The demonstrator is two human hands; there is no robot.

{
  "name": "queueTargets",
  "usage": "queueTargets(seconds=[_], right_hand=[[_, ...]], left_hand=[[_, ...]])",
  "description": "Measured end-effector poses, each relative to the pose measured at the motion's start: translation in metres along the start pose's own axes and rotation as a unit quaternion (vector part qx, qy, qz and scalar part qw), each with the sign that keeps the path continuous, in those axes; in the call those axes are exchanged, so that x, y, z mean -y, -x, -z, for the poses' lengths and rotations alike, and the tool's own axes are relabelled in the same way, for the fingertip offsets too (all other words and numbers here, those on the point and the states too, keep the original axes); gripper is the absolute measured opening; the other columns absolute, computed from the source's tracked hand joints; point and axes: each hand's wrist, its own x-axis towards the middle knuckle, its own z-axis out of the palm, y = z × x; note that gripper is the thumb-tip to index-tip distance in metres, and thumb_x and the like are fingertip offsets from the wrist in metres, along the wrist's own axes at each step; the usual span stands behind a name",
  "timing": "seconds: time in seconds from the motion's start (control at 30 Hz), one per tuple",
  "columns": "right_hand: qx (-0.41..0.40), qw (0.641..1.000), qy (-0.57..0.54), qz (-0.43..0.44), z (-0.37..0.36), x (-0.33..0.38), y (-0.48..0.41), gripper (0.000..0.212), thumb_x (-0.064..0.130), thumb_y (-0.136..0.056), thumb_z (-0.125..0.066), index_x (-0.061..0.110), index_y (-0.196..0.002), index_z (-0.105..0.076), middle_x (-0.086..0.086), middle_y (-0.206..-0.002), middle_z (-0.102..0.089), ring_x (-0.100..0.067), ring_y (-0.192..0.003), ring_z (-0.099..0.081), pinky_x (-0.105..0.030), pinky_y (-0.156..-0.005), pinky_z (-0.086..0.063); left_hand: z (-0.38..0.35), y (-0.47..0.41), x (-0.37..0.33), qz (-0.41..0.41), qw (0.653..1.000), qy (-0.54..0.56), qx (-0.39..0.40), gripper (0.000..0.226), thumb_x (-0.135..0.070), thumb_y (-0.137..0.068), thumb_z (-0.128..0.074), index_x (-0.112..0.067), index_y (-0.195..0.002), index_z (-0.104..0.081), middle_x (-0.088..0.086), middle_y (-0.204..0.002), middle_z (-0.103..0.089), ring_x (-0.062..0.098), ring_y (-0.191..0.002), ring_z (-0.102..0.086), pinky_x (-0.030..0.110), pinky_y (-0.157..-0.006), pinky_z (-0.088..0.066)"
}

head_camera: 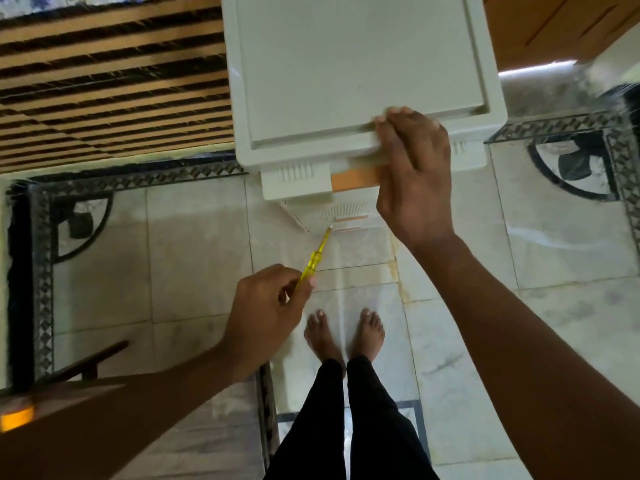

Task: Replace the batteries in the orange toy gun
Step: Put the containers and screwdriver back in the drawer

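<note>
**Head view: tool in hand, gun not yet opened**

The task looks to be at the fetching stage. The left hand, in the lower middle of the frame, pinches a yellow screwdriver by the handle, its tip pointing up toward the cabinet. The right hand, at centre right, has its fingers curled over the cabinet's front lip, just above an orange drawer handle. That spot is blurred, so I cannot tell whether the top drawer is open or shut.

The gun is not plainly in view. An orange blur at the lower left edge, on a brown surface beside the left forearm, may be it, but it is too smeared to be sure. No batteries show anywhere. By my reading, only the tool has been got. Opening the battery cover, taking out the old cells, fitting new ones and closing the cover are all still to come.

Around the person, bare feet stand on a pale tiled floor with dark patterned borders. A striped mat fills the upper left, and wood panelling sits in the upper right. Nothing blocks the way from the cabinet to the surface. The likely snag is that both hands are busy, so the right one must let go before it can take up the gun.
</note>
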Motion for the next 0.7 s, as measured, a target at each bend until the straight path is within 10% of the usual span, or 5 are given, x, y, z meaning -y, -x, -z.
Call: queueTargets(seconds=[0.23,0.4,0.7], right_hand=[[-0.002,0.999,0.012,-0.045,-0.004,0.013,0.008,0.046,0.003,-0.099,-0.057,0.001,-0.145,-0.056,-0.018,-0.148,-0.055,-0.035,-0.145,-0.045,-0.054,-0.123,-0.027],[-0.017,0.998,0.008,-0.059,-0.009,0.015,0.009,0.051,0.001,-0.093,-0.056,0.0,-0.144,-0.056,-0.018,-0.148,-0.055,-0.035,-0.145,-0.045,-0.056,-0.123,-0.025],[-0.03,0.998,0.026,-0.053,-0.017,0.011,0.011,0.048,0.017,-0.102,-0.038,0.001,-0.143,-0.058,-0.018,-0.147,-0.057,-0.036,-0.144,-0.047,-0.052,-0.126,-0.022]], left_hand=[[-0.049,-0.089,0.038,0.14,0.989,-0.036,-0.003,0.047,-0.037,-0.102,-0.063,-0.016,-0.06,-0.059,0.0,-0.051,-0.062,0.02,-0.05,-0.065,0.034,-0.06,-0.056],[-0.081,-0.144,0.044,0.245,0.968,0.022,0.041,0.023,-0.026,-0.104,-0.06,-0.006,-0.098,-0.068,0.014,-0.096,-0.08,0.027,-0.07,-0.079,0.04,-0.07,-0.066],[-0.113,-0.168,0.059,0.303,0.952,0.034,-0.005,0.038,-0.037,-0.094,-0.054,-0.006,-0.109,-0.07,0.007,-0.108,-0.075,0.026,-0.103,-0.071,0.027,-0.078,-0.047]])
